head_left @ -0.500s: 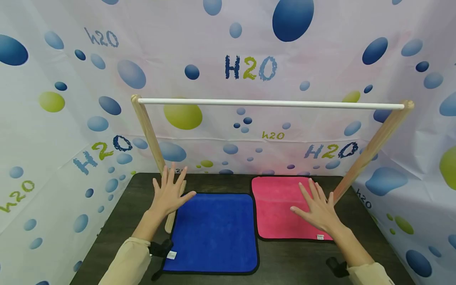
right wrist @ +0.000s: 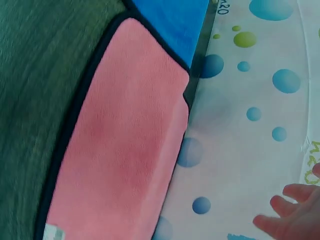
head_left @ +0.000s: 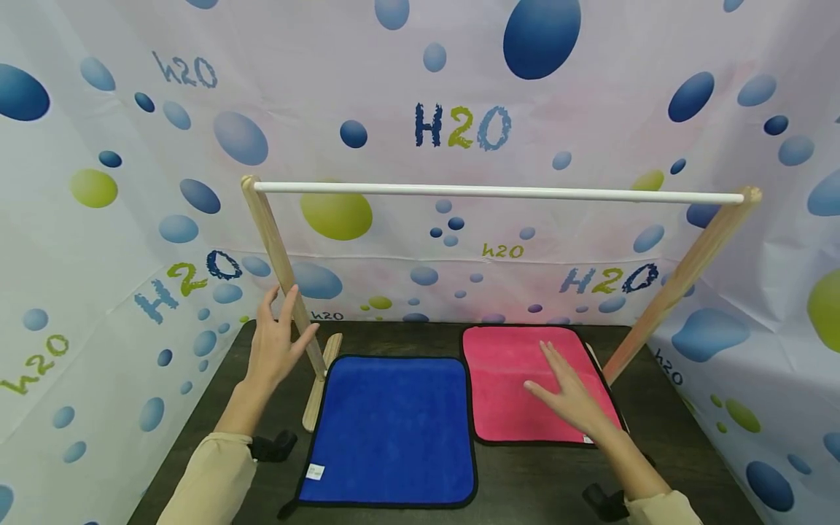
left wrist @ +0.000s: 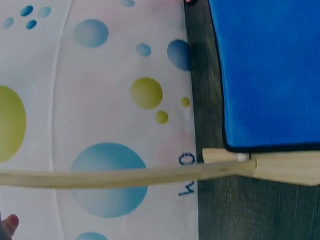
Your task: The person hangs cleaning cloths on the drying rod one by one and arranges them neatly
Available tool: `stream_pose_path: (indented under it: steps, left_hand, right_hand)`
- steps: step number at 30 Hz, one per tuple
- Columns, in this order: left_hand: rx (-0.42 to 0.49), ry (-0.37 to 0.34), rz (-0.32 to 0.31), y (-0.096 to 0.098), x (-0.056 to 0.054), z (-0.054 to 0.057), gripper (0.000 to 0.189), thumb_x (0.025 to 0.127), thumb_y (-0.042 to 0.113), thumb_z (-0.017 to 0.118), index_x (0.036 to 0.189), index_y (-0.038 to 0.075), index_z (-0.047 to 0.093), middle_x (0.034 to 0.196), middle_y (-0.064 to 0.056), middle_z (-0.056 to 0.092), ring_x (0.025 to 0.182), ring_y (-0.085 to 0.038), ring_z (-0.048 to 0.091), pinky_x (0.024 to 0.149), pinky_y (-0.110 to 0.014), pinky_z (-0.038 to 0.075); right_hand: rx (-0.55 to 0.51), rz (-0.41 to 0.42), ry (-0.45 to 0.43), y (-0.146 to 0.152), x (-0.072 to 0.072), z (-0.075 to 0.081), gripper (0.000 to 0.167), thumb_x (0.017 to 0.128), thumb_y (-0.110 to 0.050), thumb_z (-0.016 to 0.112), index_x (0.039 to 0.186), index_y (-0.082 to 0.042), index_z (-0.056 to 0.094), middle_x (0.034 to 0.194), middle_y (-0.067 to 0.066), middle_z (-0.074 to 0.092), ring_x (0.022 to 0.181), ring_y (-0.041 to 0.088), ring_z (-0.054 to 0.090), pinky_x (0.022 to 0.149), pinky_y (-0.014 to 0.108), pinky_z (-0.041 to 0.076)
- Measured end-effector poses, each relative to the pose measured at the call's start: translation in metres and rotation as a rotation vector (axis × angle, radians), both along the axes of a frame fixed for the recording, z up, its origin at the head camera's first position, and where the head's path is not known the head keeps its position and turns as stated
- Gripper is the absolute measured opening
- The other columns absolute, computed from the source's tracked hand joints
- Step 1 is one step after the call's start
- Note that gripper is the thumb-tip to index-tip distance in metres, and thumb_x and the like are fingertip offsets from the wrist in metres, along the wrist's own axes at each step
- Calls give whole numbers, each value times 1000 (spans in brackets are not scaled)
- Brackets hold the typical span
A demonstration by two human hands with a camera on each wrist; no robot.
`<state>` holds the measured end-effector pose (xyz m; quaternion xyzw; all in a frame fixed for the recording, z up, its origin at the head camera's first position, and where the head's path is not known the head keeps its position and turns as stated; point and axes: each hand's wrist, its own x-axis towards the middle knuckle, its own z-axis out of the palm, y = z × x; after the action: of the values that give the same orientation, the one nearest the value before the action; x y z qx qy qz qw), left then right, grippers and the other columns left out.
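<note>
Fingers spread and slightly bent, my left hand (head_left: 267, 354) hovers beside the left wooden post (head_left: 272, 237) of a rack; its thumb overlaps the post in the head view. Only a fingertip (left wrist: 11, 223) of it shows in the left wrist view, low at the left. My right hand (head_left: 572, 399), fingers extended, is over a pink cloth (head_left: 505, 386) with black edging. A blue cloth (head_left: 397, 430), also black-edged, lies flat between the hands. Both hands hold nothing. In the right wrist view the right fingers (right wrist: 282, 210) appear at the lower right.
A white bar (head_left: 485, 191) joins the left post to the right wooden post (head_left: 685, 281). The left foot (head_left: 316, 405) of the rack sits along the blue cloth's left edge. All stand on a dark wooden table (head_left: 518, 481), before a bubble-printed curtain (head_left: 420, 65).
My left hand has moved left, off the blue cloth's corner to the left post, and its fingers have bent a little. My right hand has shifted slightly left and down over the pink cloth.
</note>
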<state>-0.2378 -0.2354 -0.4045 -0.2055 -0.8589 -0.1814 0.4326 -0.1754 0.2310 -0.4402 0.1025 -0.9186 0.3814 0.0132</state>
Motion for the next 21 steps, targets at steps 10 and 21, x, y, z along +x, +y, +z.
stream_pose_path:
  steps: [10, 21]
  left_hand:
    - [73, -215, -41, -12, -13, 0, 77, 92, 29, 53, 146, 2, 5, 142, -32, 17, 127, -48, 24, 96, -59, 30]
    - [124, -368, -67, -12, -22, 1, 81, 87, -4, 54, 145, -2, -3, 142, -35, 16, 124, -51, 27, 99, -58, 26]
  right_hand:
    - [-265, 83, -59, -20, 3, -21, 75, 89, -23, 58, 146, -2, 13, 148, 24, 17, 131, 44, 23, 100, 62, 23]
    - [-449, 142, -191, -46, 11, -51, 71, 91, -13, 54, 146, -2, 11, 147, 25, 19, 130, 46, 23, 100, 58, 29]
